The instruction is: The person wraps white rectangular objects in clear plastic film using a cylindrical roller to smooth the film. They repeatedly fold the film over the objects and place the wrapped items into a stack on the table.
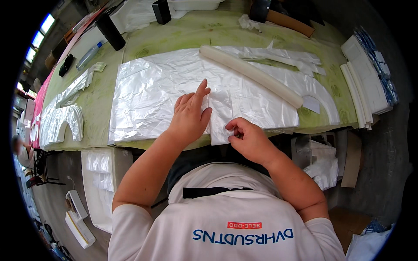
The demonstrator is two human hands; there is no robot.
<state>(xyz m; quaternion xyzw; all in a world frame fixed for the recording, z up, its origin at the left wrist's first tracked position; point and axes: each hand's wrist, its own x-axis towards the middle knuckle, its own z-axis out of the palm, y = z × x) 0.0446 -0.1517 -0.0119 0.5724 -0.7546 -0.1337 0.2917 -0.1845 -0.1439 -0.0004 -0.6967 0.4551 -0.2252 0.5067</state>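
Note:
A wide stack of shiny white plastic bags (150, 93) lies flat on the table before me. On top of it, near the front edge, is a narrow folded plastic bag (220, 115) whose near end hangs slightly over the table's edge. My left hand (189, 114) rests beside this folded bag, fingers stretched out and thumb apart. My right hand (249, 140) pinches the folded bag's near right edge between thumb and fingers. A long whitish roll (252, 76) lies slantwise across the stack, beyond my right hand.
More white bags (65, 122) lie at the table's left, near a clear bottle (89, 55) and a black cylinder (110, 32). Blue-and-white packs (370, 69) stand at the right edge. Under the table are a white bin (100, 182) and bagged plastic (322, 167).

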